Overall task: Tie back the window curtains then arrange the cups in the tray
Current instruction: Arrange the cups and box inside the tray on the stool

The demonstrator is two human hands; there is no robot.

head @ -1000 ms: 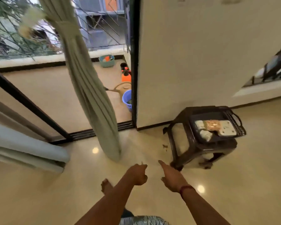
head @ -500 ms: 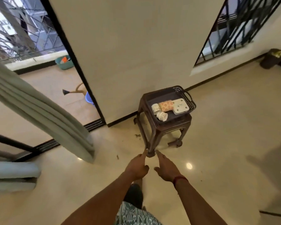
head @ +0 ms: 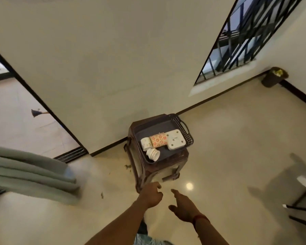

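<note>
The curtain (head: 30, 174) sits bunched at near left, its tie out of my view, and the cups (head: 146, 144) lie tumbled in the tray (head: 188, 137) on the stool (head: 142, 171) ahead, yet to be arranged, with my left hand (head: 151, 195) and right hand (head: 184, 207) loose and empty.

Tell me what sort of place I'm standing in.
Probably a room in a home: a grey-green fabric curtain, a black-barred window, and a dark brown plastic stool carrying a dark perforated tray of patterned white cups.
</note>
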